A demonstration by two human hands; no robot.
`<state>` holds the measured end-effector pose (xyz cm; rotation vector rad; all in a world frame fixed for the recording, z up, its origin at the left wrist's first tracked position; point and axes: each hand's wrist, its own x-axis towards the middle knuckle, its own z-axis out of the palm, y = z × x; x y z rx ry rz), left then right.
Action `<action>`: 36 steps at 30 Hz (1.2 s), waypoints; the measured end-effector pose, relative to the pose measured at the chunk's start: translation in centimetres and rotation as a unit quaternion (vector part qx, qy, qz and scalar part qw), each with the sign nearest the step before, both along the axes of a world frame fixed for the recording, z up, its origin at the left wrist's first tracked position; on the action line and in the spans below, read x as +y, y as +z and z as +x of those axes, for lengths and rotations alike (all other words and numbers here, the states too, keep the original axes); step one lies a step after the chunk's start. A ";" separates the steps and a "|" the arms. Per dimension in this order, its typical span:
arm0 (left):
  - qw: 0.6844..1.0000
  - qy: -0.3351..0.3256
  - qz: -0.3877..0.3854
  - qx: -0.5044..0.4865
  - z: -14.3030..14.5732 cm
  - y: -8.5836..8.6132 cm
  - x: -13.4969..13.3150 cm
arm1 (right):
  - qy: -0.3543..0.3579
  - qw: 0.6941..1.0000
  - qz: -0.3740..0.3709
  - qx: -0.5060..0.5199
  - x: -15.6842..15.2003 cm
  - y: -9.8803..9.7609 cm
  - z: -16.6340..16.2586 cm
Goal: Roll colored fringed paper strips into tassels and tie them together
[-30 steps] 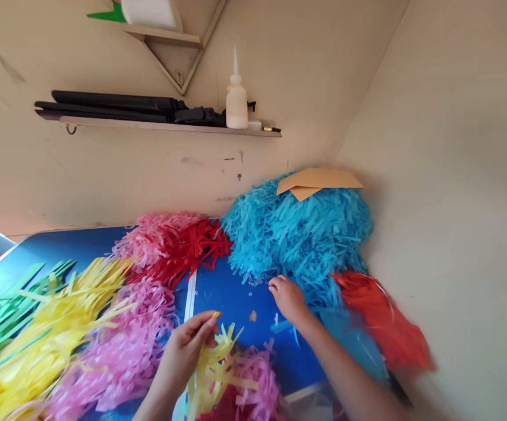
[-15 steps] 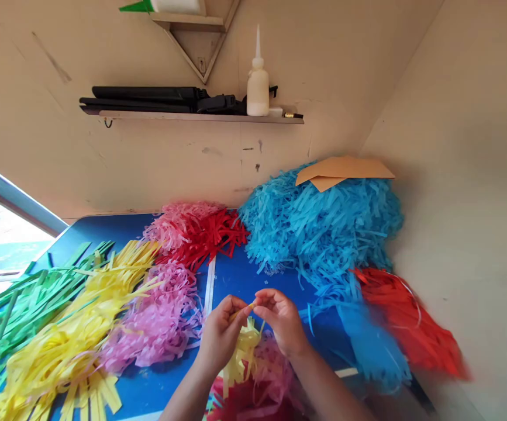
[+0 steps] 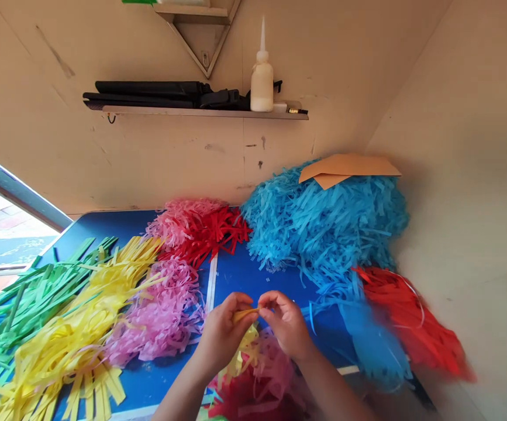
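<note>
My left hand is closed on a twisted yellow paper strip that runs across to the other hand. The fingertips of my right hand pinch its right end. Both hands are close together over the front of the blue table. Under them hangs a bunch of fringed tissue paper in yellow, pink and red, partly hidden by my wrists. Whether the strip joins this bunch is hidden.
Green strips, yellow strips, lilac fringe and pink and red fringe cover the left and back. At right are a large blue fringe heap and red fringe. A wall shelf holds a bottle.
My hands have shifted slightly right, and more of the yellow strip shows between the fingers. The whole view has tilted a little.
</note>
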<state>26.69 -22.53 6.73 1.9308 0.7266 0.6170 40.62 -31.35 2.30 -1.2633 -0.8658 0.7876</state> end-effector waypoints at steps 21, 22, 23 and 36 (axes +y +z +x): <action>0.995 0.017 0.099 -0.023 0.3 0.1 -0.4 | 0.001 0.993 -0.005 -0.116 -1.1 0.8 0.1; 0.994 0.020 0.102 -0.024 0.4 0.0 -0.6 | 0.001 0.992 -0.008 -0.125 -1.1 0.9 0.1; 0.994 0.023 0.105 -0.025 0.4 0.0 -0.7 | -0.001 0.993 -0.011 -0.122 -1.1 0.8 0.2; 0.999 -0.026 0.042 -0.016 0.5 -0.2 -0.3 | 0.030 0.998 -0.056 0.017 -1.8 1.3 1.4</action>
